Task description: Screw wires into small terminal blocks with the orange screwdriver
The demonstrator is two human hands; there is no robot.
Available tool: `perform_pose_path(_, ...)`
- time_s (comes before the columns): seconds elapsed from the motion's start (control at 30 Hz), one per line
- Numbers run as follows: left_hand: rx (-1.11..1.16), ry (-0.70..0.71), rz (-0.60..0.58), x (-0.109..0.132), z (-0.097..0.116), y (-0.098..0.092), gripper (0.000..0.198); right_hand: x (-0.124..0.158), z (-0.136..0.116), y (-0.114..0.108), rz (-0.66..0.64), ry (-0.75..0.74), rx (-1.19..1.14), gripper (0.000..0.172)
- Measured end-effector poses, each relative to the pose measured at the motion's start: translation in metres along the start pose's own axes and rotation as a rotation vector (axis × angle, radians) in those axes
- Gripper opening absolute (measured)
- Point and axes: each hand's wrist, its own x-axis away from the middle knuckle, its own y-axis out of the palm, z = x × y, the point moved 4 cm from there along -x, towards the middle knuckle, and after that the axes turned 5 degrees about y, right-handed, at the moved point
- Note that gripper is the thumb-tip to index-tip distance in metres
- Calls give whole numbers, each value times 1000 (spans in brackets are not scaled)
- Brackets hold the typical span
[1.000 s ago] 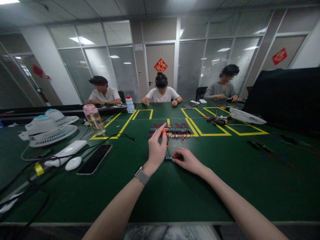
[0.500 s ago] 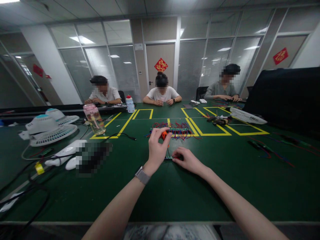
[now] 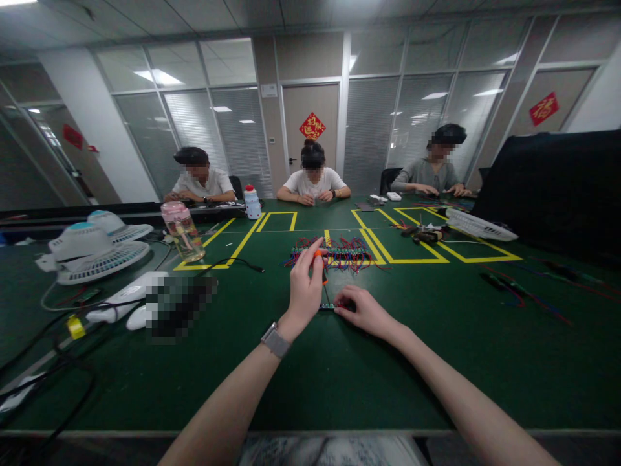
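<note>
My left hand (image 3: 306, 285) is closed round the orange and black handle of a screwdriver (image 3: 324, 277). The tool stands nearly upright, its thin shaft reaching down to a small green terminal strip (image 3: 326, 307) on the table. Whether the tip sits in a screw is too small to tell. At the strip's right end, my right hand (image 3: 358, 304) pinches it with thumb and fingers, where a bit of red wire shows. Just beyond both hands lies a row of similar strips with red and blue wires (image 3: 356, 252).
Tape outlines (image 3: 407, 260) mark the green table. Left are a pink-lided bottle (image 3: 183, 233), white fans (image 3: 97, 252), a power strip (image 3: 129, 294) and black cables. Pliers (image 3: 427, 234) and wired boards (image 3: 514, 286) lie right. Three people sit across the table, one with a hand (image 3: 326, 195) raised.
My left hand's fingers have shifted round the screwdriver handle, now stretched further along it. My right hand stays at the strip.
</note>
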Motion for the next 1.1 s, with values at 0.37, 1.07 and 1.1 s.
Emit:
perform_pose_path(0.37, -4, 31, -31, 0, 1, 2, 33, -1, 1, 1, -1, -5, 7, 3)
perform_pose_path(1.07, -58, 13, -15, 0, 1, 0, 35, 0, 1, 0, -4, -4, 8, 3)
perform_pose_path(1.1, -26, 7, -22, 0, 0, 1, 37, 0, 1, 0, -4, -5, 9, 3)
